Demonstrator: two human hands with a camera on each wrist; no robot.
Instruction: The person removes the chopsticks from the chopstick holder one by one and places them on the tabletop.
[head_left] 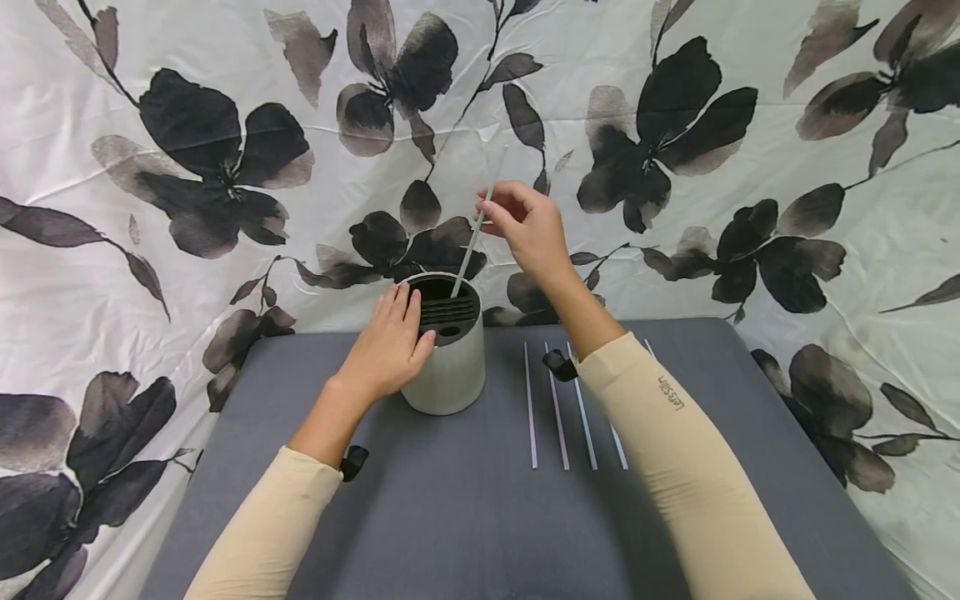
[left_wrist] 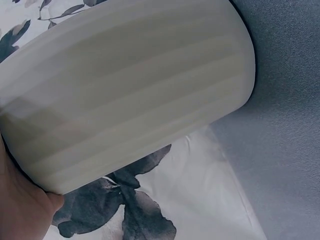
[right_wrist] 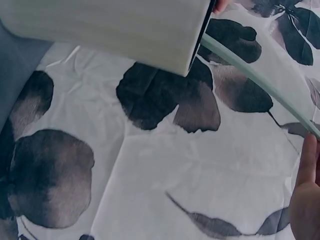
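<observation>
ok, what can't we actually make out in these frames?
- Head view: the straw tip's depth inside the holder is hidden by the black insert.
- Head view: the right forearm covers part of the straws on the table.
- Left wrist view: left hand cut off by the frame edge.

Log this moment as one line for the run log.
left hand steadies holder | right hand pinches straw, tip in holder's slotted top | four straws lie on grey table

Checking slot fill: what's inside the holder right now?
One straw, pinched by the right hand, has its lower end in the holder, through the black slotted insert. Below the insert is hidden.
</observation>
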